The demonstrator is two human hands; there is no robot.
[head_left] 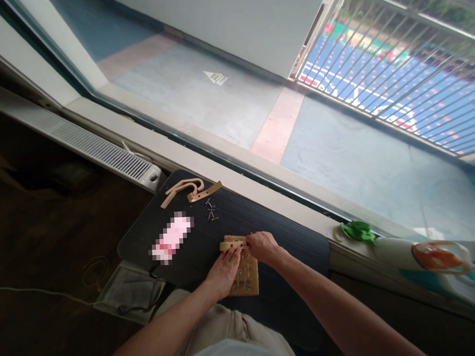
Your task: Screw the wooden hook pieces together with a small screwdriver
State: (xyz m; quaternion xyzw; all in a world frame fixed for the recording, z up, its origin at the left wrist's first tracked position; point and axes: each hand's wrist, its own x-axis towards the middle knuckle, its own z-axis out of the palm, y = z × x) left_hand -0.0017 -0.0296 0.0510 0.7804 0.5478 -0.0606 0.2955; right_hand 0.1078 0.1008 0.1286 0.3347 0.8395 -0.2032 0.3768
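Note:
A light wooden strip (227, 246) with dark holes lies across the upper part of a rough tan board (249, 277). My left hand (224, 270) holds the strip down against the board, its fingertips on top and its thumb hidden. At the strip's right end my right hand (262, 246) is closed in a fist; whatever sits inside its fingers is hidden. Farther up the dark tabletop (145, 229) are several loose screws or nails (210, 210). Beside them lie bent wooden pieces (185, 186) and another strip with holes (206, 192).
A blurred-out pink item (173, 236) lies on the table's left side. The window sill (289, 207) runs along the far edge, with a green cloth-like item (358, 231) and a white container with an orange part (437, 256) at right. A radiator (102, 152) stands at left.

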